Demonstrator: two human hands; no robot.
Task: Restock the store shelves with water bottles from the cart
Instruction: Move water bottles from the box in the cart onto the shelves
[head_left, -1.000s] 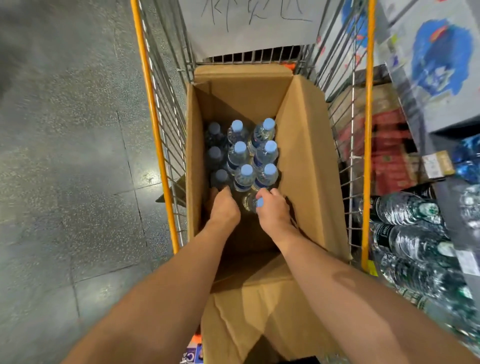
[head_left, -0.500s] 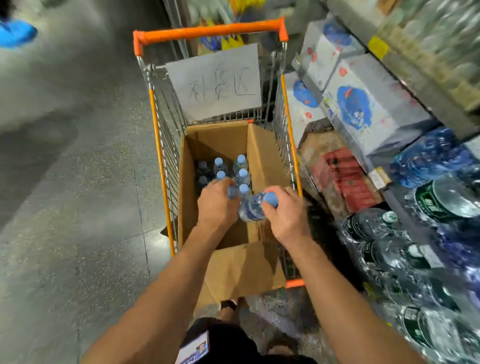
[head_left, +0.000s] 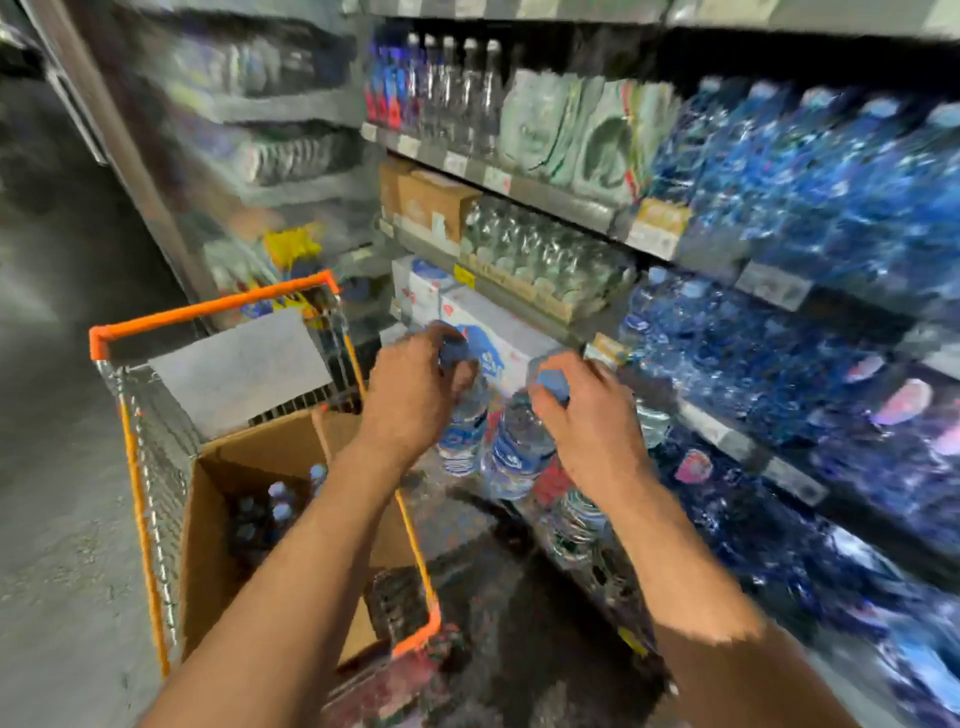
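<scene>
My left hand (head_left: 410, 395) grips a clear water bottle (head_left: 464, 434) by its blue-capped neck. My right hand (head_left: 587, 415) grips a second water bottle (head_left: 519, 449) the same way. Both bottles hang upright, side by side, in the air between the cart and the shelves. The orange-framed wire cart (head_left: 208, 312) stands at lower left with an open cardboard box (head_left: 208, 545) in it. Several blue-capped bottles (head_left: 278, 506) are left in the box. The view is blurred by motion.
Store shelves (head_left: 561, 208) fill the right side, stacked with blue-wrapped bottle packs (head_left: 810, 171), clear bottles (head_left: 540, 254) and white cartons (head_left: 493, 322). More bottles (head_left: 576, 519) lie on the lowest level under my right arm. A grey sign (head_left: 239, 364) hangs on the cart's far end. Grey floor lies left.
Both hands have lifted a bottle each out of the box and swung right and up towards the shelves. The view has turned from the cart to the shelving.
</scene>
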